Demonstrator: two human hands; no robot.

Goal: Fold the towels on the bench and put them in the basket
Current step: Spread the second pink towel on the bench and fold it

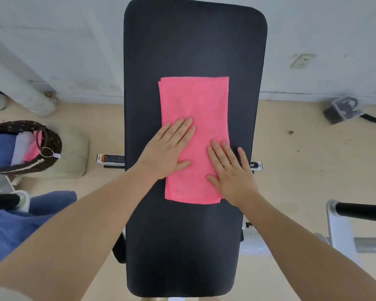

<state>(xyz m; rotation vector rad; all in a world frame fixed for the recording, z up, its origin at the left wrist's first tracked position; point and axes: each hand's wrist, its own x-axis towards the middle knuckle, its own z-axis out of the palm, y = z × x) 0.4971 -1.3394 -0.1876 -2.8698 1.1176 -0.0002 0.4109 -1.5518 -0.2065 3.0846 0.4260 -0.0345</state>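
A pink towel, folded into a long rectangle, lies flat on the black padded bench. My left hand presses flat on the towel's left side, fingers straight. On its near right part my right hand rests flat as well, with its outer fingers over the towel's edge onto the bench. A dark woven basket stands on the floor to the left and holds folded blue, white and pink towels.
A blue cloth lies on the floor at the left beside a black handlebar. Another black bar on a white frame juts in at the right. A clear plastic box sits by the wall.
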